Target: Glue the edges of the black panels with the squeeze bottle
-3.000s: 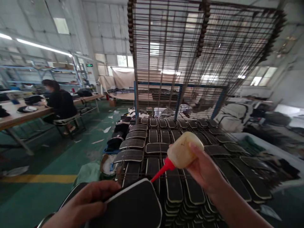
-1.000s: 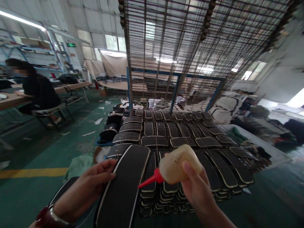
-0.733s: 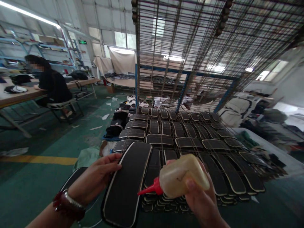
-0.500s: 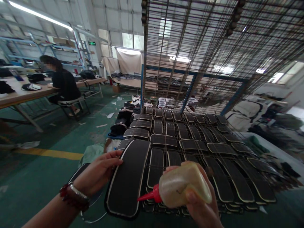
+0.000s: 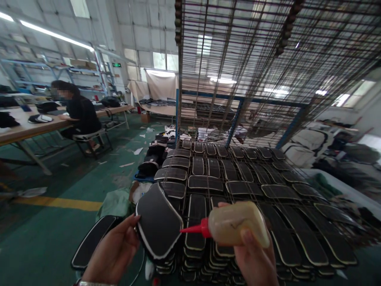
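My left hand pinches the left edge of a dark curved panel that has a pale line of glue around its border. The panel is held tilted above the rack. In my right hand is a squeeze glue bottle, lying on its side with yellowish contents. Its red nozzle tip points left and meets the panel's right edge. A second dark panel lies to the left, beyond my left wrist.
Rows of glue-edged dark panels lie on a wire rack, with more wire shelves raised above. A co-worker sits at a long table on the left. Dark pieces are piled beside the rack.
The panel has turned in my left hand, its lower end now facing up and right. My left hand has moved down, and the bottle has shifted slightly right, its nozzle still at the edge.
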`<state>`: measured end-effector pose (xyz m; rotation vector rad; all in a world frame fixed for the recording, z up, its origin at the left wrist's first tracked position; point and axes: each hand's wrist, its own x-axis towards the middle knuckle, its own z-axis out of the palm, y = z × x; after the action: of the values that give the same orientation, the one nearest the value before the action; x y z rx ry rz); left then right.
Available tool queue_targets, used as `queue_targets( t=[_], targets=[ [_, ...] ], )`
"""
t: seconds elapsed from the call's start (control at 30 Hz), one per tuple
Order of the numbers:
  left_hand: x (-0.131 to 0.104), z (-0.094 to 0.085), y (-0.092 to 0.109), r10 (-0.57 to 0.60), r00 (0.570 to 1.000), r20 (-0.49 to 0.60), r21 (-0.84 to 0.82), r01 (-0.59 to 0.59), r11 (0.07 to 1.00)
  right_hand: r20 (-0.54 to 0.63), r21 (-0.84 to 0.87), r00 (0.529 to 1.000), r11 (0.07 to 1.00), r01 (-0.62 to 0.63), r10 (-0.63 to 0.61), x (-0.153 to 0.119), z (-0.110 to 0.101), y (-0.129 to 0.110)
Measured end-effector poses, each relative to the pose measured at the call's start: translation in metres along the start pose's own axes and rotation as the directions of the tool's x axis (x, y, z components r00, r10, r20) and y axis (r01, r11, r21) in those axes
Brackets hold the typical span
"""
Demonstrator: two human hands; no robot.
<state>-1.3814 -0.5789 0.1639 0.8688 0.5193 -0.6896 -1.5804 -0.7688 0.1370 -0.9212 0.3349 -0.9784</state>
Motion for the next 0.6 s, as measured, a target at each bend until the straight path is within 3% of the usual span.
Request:
queue_targets(
  t=[0.13,0.27,0.5,0.6],
  targets=[
    [0.001,0.002,-0.011,-0.058,0.998,-0.004,-0.035,0.057,0.998,0.077,-0.045,0.994,0.996,0.082,-0.079,0.009,-0.013,0.004],
    [-0.002,0.01,-0.016,-0.065,0.998,0.019,-0.074,0.066,0.995,0.096,-0.033,0.993,0.997,0.07,-0.066,0.008,-0.021,0.007],
    [-0.003,0.017,-0.02,-0.024,1.0,0.007,-0.074,0.025,0.997,-0.028,0.072,0.999,0.997,-0.035,0.037,-0.016,-0.007,0.016],
    [-0.002,0.016,-0.021,-0.032,0.999,0.003,-0.085,0.032,0.996,-0.02,0.065,0.998,0.996,-0.066,0.067,-0.024,-0.002,0.021]
  ],
)
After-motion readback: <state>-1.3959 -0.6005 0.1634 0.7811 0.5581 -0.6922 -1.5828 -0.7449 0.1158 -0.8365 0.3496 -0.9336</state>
